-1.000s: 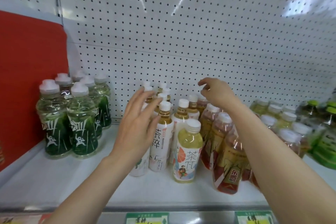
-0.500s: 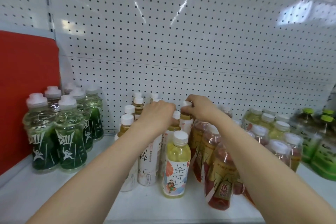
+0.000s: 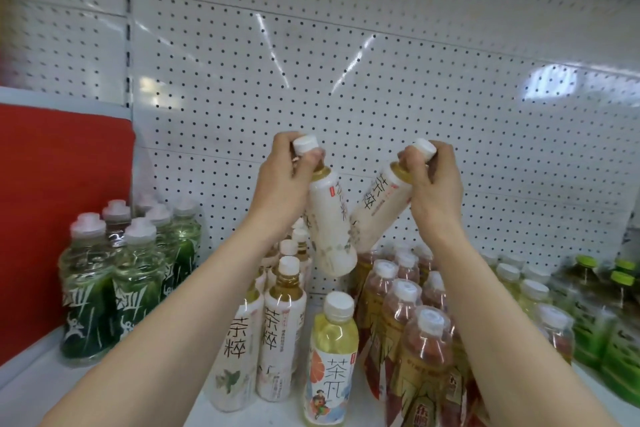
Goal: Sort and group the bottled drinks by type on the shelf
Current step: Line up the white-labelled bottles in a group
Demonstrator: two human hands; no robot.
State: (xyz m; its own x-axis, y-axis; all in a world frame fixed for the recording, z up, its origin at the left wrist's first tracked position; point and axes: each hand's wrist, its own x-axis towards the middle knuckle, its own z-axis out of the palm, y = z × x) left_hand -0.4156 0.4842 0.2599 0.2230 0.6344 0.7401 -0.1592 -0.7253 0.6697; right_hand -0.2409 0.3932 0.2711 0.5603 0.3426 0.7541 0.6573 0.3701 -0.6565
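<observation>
Bottles now airborne: your left hand (image 3: 282, 180) clamps the neck of one white-label tea bottle (image 3: 330, 225), your right hand (image 3: 434, 187) clamps a second white-label bottle (image 3: 375, 211), both tilted, bases touching above the shelf (image 3: 41, 378). Half a second ago both hands were down at the caps in the back rows. Judgement: two of that type are pulled and should join the white-label row (image 3: 273, 333) beside the lone yellow bottle (image 3: 329, 357).
</observation>
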